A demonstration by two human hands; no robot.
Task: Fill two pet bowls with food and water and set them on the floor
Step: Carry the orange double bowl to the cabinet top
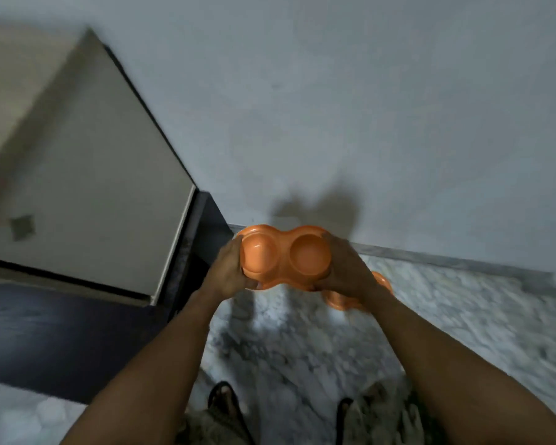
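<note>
An orange plastic double pet bowl point(284, 256) with two round wells is held up in front of me, above the floor. My left hand point(227, 268) grips its left end and my right hand point(344, 271) grips its right end. Both wells look empty. A second orange bowl point(344, 300) lies on the marble floor below and to the right, mostly hidden behind my right hand and wrist. The picture is blurred.
A white wall point(366, 107) stands ahead with a grey skirting point(446, 261) along its foot. A pale door or cabinet panel point(87, 175) and a dark threshold point(61, 342) are at the left. My sandalled feet point(225, 403) stand on the marble floor point(302, 348).
</note>
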